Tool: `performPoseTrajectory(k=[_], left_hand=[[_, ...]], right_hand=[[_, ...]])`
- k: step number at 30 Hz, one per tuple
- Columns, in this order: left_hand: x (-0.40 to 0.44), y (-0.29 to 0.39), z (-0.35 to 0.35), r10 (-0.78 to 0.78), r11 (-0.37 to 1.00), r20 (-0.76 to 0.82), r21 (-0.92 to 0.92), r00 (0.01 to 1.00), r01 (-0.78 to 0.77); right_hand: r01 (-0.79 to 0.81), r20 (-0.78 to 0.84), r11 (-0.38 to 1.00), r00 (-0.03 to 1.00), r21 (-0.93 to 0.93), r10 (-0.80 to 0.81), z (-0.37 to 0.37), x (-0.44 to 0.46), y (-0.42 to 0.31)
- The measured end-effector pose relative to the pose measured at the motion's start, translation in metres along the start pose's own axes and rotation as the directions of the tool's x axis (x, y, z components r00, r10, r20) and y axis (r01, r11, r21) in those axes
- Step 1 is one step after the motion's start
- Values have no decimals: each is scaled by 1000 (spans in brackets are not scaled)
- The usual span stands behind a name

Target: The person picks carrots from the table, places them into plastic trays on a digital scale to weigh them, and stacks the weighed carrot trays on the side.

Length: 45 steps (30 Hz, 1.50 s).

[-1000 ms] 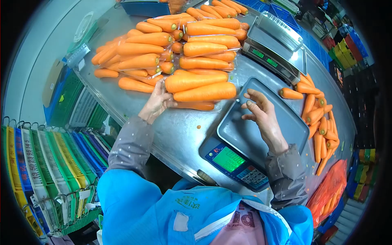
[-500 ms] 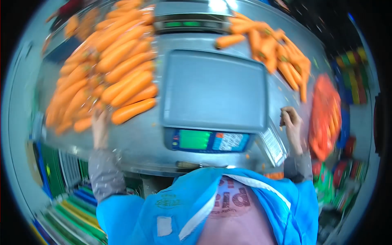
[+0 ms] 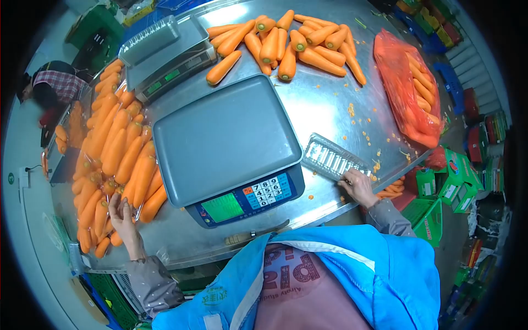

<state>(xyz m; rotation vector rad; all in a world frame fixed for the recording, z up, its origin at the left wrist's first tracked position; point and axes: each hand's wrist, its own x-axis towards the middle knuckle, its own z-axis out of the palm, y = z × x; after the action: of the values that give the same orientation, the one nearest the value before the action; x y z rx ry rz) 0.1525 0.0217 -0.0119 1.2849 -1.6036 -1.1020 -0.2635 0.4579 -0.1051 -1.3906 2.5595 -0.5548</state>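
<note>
My left hand (image 3: 123, 217) is at the near edge of a heap of packed carrots (image 3: 118, 143), its fingers apart and pointing up toward them. No carrot is held in it. My right hand (image 3: 358, 188) has its fingers closed on the near right end of a clear plastic tray (image 3: 330, 157), which lies on the metal table. Between my hands stands a digital scale (image 3: 228, 137) with a bare grey pan, a lit green display and a keypad.
Loose carrots (image 3: 280, 47) are heaped at the back. A red mesh bag of carrots (image 3: 404, 88) lies at right. A second scale (image 3: 170, 60) holds clear trays at back left. A knife (image 3: 256, 234) rests by the table's front edge. Another person (image 3: 52, 88) is at far left.
The view has turned, so the scale looks tilted. My right hand, before beside the plastic tray, now grips its end. My left hand stays near the packed carrots.
</note>
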Motion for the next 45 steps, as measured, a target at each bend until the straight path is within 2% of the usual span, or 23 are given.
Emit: performPoseTrajectory(k=[4,8,15,17,19,21,29,35,38,45], left_hand=[[-2,11,20,108,994,128,-3,986,-108],[-14,34,46,61,997,166,42,984,-69],[-28,62,88,71,990,325,92,943,-106],[-31,62,98,63,994,361,65,930,-93],[-29,60,105,63,996,398,31,915,-82],[-30,58,109,82,987,438,88,895,-133],[-31,64,116,52,981,478,141,877,-135],[-32,58,120,56,992,498,73,865,-106],[-31,57,121,80,986,532,80,843,-145],[-35,59,126,49,992,542,69,839,-102]], right_hand=[[49,-44,999,998,22,-48,0,0,1],[85,-99,996,992,16,-83,3,1,2],[22,-27,999,999,48,-21,2,4,3],[98,20,990,995,105,-101,-9,8,-8],[135,27,989,990,63,-137,-4,7,-2],[194,10,981,981,-9,-194,-1,7,0],[214,-23,977,977,-16,-214,-1,7,-2],[212,-76,977,974,-28,-214,1,7,-3],[195,-63,981,979,-19,-196,2,5,-1],[136,-54,989,990,64,-133,2,6,-2]])
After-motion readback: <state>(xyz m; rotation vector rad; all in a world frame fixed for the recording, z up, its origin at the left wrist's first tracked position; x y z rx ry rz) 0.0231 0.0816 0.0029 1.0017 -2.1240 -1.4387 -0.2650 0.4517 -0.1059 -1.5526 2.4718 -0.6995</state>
